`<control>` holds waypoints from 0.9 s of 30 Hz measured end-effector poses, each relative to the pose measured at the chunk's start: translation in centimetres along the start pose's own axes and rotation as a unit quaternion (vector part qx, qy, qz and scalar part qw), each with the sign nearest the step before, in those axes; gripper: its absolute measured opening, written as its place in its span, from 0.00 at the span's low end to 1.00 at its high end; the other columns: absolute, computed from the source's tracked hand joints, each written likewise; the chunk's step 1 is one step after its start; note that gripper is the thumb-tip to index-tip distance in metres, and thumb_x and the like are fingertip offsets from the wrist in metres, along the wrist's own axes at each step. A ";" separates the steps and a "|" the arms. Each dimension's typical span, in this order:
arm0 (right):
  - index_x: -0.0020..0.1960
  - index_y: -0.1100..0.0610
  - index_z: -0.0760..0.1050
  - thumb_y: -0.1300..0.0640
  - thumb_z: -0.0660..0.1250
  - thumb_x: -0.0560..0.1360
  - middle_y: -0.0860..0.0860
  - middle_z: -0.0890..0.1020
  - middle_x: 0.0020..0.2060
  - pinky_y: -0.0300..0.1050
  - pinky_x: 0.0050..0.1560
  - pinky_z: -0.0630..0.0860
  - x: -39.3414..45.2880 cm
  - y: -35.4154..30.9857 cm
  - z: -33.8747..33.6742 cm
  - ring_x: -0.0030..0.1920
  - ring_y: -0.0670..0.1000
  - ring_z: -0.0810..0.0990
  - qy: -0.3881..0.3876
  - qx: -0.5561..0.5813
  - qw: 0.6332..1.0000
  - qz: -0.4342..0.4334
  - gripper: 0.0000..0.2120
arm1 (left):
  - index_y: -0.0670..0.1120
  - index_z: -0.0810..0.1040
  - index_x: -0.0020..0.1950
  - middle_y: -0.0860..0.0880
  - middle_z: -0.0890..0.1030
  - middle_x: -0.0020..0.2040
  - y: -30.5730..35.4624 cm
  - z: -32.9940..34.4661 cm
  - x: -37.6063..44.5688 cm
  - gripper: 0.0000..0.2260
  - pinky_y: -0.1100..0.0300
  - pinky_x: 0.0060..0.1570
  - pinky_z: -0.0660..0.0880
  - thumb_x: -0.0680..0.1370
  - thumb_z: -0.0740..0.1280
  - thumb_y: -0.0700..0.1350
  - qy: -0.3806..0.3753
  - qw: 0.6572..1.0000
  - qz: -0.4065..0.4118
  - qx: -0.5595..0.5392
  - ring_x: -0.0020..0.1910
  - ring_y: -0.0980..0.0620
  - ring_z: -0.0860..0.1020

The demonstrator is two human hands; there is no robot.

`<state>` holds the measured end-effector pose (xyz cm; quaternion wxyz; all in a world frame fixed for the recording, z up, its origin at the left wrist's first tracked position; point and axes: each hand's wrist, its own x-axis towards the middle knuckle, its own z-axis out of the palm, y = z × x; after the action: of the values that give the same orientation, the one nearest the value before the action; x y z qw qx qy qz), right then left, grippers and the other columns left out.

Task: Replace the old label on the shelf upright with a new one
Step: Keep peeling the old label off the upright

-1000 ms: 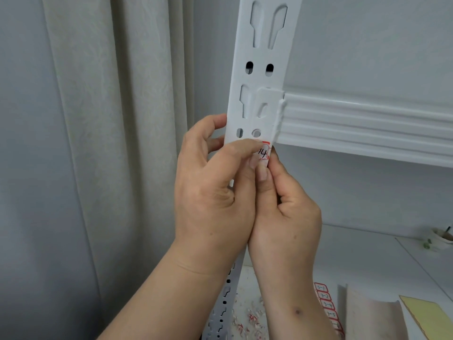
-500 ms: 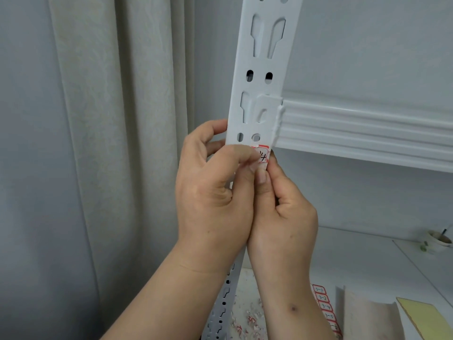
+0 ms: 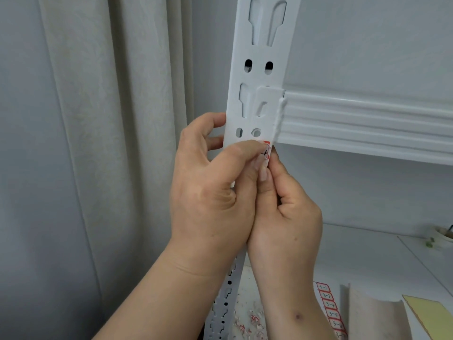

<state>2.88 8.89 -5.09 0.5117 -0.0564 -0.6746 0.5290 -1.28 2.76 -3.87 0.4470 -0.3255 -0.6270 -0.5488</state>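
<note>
A white slotted shelf upright (image 3: 264,69) rises through the middle of the head view. Just under the shelf beam (image 3: 367,123) a small red-bordered label (image 3: 266,151) with black handwriting lies on the upright, mostly covered by fingers. My left hand (image 3: 210,192) wraps the upright, fingers behind its left edge and the thumb lying across the label. My right hand (image 3: 284,214) comes up from below; its thumb and curled fingers pinch the label's lower right edge.
A sheet of several red-bordered labels (image 3: 331,310) lies on the white surface below, with torn label scraps (image 3: 250,320) beside it. A beige roll (image 3: 375,315), a yellow sheet (image 3: 431,317) and a small cup (image 3: 441,236) sit at the right. A curtain (image 3: 110,143) hangs left.
My left thumb has slid further right over the label, so less of its handwriting shows. Both hands stay at the same spot on the upright.
</note>
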 end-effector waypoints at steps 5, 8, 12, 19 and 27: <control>0.63 0.45 0.77 0.47 0.60 0.76 0.38 0.83 0.54 0.42 0.57 0.78 0.0 0.0 0.2 0.55 0.35 0.79 0.006 0.000 1.000 0.006 0.17 | 0.49 0.83 0.47 0.47 0.70 0.62 0.0 0.1 0.3 0.06 0.71 0.49 0.74 0.74 0.73 0.39 -0.004 1.000 -0.007 -0.002 0.52 0.47 0.78; 0.63 0.45 0.77 0.47 0.60 0.76 0.38 0.83 0.54 0.43 0.57 0.77 0.0 0.0 0.2 0.55 0.36 0.79 0.001 -0.006 1.000 0.009 0.17 | 0.52 0.82 0.47 0.48 0.70 0.63 -0.1 0.1 0.2 0.09 0.71 0.50 0.74 0.74 0.72 0.38 -0.010 1.000 -0.016 -0.015 0.53 0.48 0.78; 0.63 0.44 0.77 0.47 0.60 0.77 0.38 0.82 0.54 0.44 0.58 0.77 0.0 -0.1 0.1 0.56 0.36 0.79 -0.004 -0.004 1.000 0.004 0.16 | 0.45 0.84 0.49 0.43 0.71 0.64 -0.1 -0.1 -0.3 0.07 0.75 0.54 0.71 0.74 0.72 0.34 -0.010 0.999 -0.010 -0.029 0.61 0.59 0.76; 0.63 0.44 0.76 0.49 0.62 0.79 0.38 0.82 0.54 0.44 0.57 0.78 0.0 -0.2 -0.1 0.55 0.36 0.79 -0.014 -0.003 1.000 0.005 0.14 | 0.50 0.82 0.57 0.43 0.71 0.66 -0.1 -0.3 -0.3 0.10 0.64 0.56 0.76 0.78 0.69 0.40 -0.022 1.000 0.006 -0.019 0.58 0.46 0.78; 0.63 0.43 0.76 0.47 0.61 0.78 0.36 0.82 0.54 0.41 0.57 0.77 0.0 -0.1 -0.1 0.55 0.34 0.79 -0.011 -0.006 1.000 0.010 0.15 | 0.55 0.80 0.56 0.43 0.72 0.67 0.1 -0.4 -0.1 0.10 0.60 0.51 0.79 0.78 0.70 0.42 -0.027 1.000 0.000 -0.005 0.58 0.47 0.78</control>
<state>2.97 8.97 -5.03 0.4987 -0.0600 -0.6827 0.5307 -1.09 2.44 -3.95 0.4283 -0.3423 -0.6359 -0.5432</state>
